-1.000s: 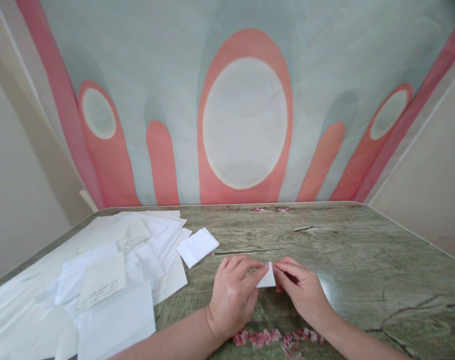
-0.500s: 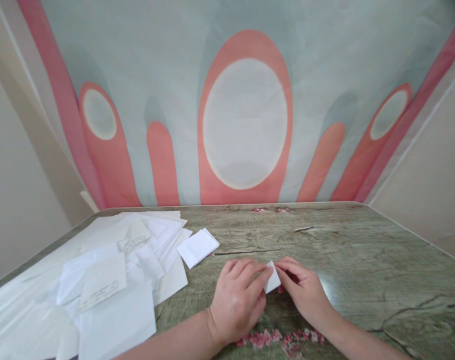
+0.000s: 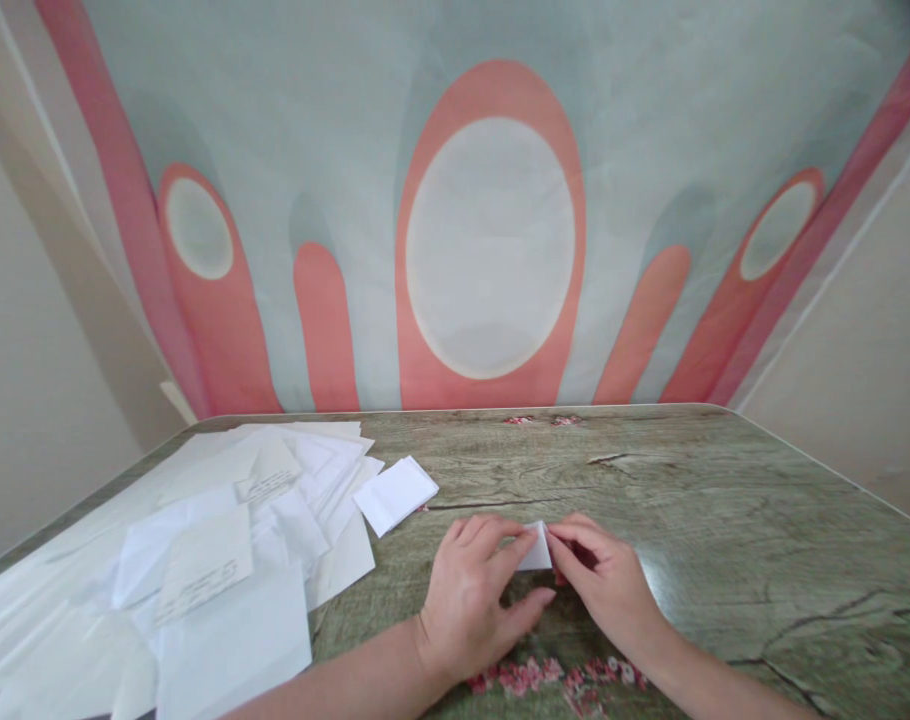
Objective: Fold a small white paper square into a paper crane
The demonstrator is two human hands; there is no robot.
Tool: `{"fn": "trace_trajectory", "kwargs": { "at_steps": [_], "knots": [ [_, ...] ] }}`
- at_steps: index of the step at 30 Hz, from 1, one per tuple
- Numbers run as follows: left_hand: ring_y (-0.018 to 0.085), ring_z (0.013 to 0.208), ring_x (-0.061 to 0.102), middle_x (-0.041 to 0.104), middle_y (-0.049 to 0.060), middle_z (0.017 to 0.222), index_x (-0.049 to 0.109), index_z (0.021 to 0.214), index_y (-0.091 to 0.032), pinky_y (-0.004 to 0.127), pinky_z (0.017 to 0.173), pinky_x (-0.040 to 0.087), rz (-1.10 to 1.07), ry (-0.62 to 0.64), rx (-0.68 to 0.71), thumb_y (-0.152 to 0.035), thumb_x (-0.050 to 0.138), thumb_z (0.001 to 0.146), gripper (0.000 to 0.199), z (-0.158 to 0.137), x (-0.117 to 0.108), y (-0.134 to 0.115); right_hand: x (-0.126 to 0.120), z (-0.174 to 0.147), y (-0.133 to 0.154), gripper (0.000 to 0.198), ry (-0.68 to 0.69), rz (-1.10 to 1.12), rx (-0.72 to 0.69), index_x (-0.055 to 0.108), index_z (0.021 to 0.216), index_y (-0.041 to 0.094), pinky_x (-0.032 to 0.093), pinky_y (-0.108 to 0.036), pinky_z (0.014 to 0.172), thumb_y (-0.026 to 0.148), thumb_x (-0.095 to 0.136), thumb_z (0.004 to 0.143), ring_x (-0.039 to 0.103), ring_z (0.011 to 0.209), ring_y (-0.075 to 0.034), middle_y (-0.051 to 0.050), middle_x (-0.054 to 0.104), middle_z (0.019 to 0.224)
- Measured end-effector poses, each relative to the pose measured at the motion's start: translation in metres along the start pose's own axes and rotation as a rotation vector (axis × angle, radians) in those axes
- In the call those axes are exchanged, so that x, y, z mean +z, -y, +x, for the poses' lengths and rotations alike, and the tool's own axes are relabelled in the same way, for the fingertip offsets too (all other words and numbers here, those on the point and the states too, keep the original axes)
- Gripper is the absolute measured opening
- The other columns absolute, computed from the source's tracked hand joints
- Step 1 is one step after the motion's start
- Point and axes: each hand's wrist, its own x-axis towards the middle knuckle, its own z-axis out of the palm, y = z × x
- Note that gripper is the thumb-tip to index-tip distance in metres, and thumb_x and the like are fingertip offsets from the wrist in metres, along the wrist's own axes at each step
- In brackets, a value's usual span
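Observation:
A small folded white paper (image 3: 536, 552) is between my two hands, just above or on the table; I cannot tell which. My left hand (image 3: 479, 590) has its index finger pressed on the paper's left part, other fingers curled behind it, and its thumb stretched away below. At the paper's right edge, my right hand (image 3: 603, 575) pinches with thumb and fingertips. Part of the paper is hidden under the left fingers. Beyond my left hand lies a small stack of folded white paper (image 3: 396, 495).
A wide spread of loose white sheets (image 3: 234, 640) covers the table's left side, some with lines of writing. The wood-patterned table (image 3: 725, 530) has printed pink flowers near its front. Behind its far edge hangs a green and coral backdrop (image 3: 365, 130).
My left thumb has moved off the paper and down, spreading from the index finger. The paper has turned so its lower edge is nearly level. The right hand has barely moved.

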Motion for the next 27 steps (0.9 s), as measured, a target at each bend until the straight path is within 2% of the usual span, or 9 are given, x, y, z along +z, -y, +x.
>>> {"fn": "trace_trajectory", "kwargs": {
  "at_steps": [6, 12, 15, 19, 22, 25, 27],
  "knots": [
    [0.021, 0.085, 0.057, 0.064, 0.006, 0.093, 0.064, 0.103, -0.025, 0.035, 0.075, 0.046, -0.094, -0.046, -0.111, -0.038, 0.067, 0.07, 0.036, 0.002, 0.003, 0.002, 0.004, -0.003, 0.004, 0.017, -0.013, -0.071, -0.028, 0.069, 0.081, 0.019, 0.041, -0.023, 0.054, 0.027, 0.055, 0.083, 0.054, 0.059, -0.014, -0.001, 0.055, 0.065],
    [0.017, 0.085, 0.058, 0.065, 0.003, 0.091, 0.064, 0.099, -0.023, 0.031, 0.078, 0.046, -0.237, -0.079, -0.183, -0.016, 0.059, 0.074, 0.027, 0.001, 0.008, 0.002, 0.005, -0.003, 0.006, 0.016, -0.01, -0.04, -0.031, 0.069, 0.085, 0.019, 0.042, -0.024, 0.053, 0.027, 0.055, 0.083, 0.054, 0.054, -0.012, 0.0, 0.053, 0.063],
    [0.016, 0.083, 0.059, 0.065, 0.002, 0.088, 0.064, 0.094, -0.022, 0.029, 0.078, 0.045, -0.34, -0.054, -0.249, -0.012, 0.056, 0.075, 0.022, 0.003, 0.008, 0.001, 0.005, -0.004, 0.007, 0.016, -0.003, -0.034, -0.033, 0.068, 0.086, 0.019, 0.043, -0.024, 0.054, 0.027, 0.055, 0.084, 0.054, 0.057, -0.013, 0.0, 0.053, 0.066],
    [0.014, 0.075, 0.059, 0.066, 0.001, 0.08, 0.064, 0.084, -0.018, 0.025, 0.071, 0.045, -0.459, 0.007, -0.392, -0.018, 0.053, 0.081, 0.012, 0.004, 0.01, 0.005, 0.004, -0.005, 0.006, 0.016, 0.01, -0.033, -0.051, 0.068, 0.088, 0.019, 0.043, -0.024, 0.056, 0.027, 0.055, 0.084, 0.055, 0.061, -0.013, -0.001, 0.054, 0.07],
    [0.014, 0.07, 0.057, 0.065, 0.002, 0.076, 0.064, 0.084, -0.016, 0.024, 0.065, 0.044, -0.541, 0.067, -0.477, -0.024, 0.052, 0.083, 0.015, 0.004, 0.013, 0.011, 0.003, -0.005, 0.004, 0.016, 0.03, -0.022, -0.038, 0.067, 0.088, 0.019, 0.043, -0.025, 0.056, 0.028, 0.055, 0.084, 0.054, 0.062, -0.013, -0.002, 0.054, 0.073],
    [0.013, 0.066, 0.055, 0.064, 0.002, 0.075, 0.064, 0.086, -0.015, 0.022, 0.061, 0.042, -0.601, 0.116, -0.502, -0.027, 0.052, 0.083, 0.018, 0.004, 0.014, 0.014, 0.003, -0.004, 0.004, 0.018, 0.06, 0.018, 0.004, 0.067, 0.088, 0.019, 0.044, -0.024, 0.054, 0.03, 0.054, 0.085, 0.053, 0.063, -0.013, -0.003, 0.054, 0.077],
    [0.013, 0.07, 0.055, 0.062, 0.003, 0.078, 0.065, 0.084, -0.015, 0.023, 0.063, 0.042, -0.594, 0.097, -0.481, -0.027, 0.054, 0.082, 0.017, 0.006, 0.012, 0.014, 0.003, -0.004, 0.003, 0.019, 0.08, 0.053, 0.032, 0.067, 0.089, 0.019, 0.044, -0.024, 0.052, 0.031, 0.053, 0.085, 0.053, 0.062, -0.013, -0.003, 0.053, 0.078]
  ]
}}
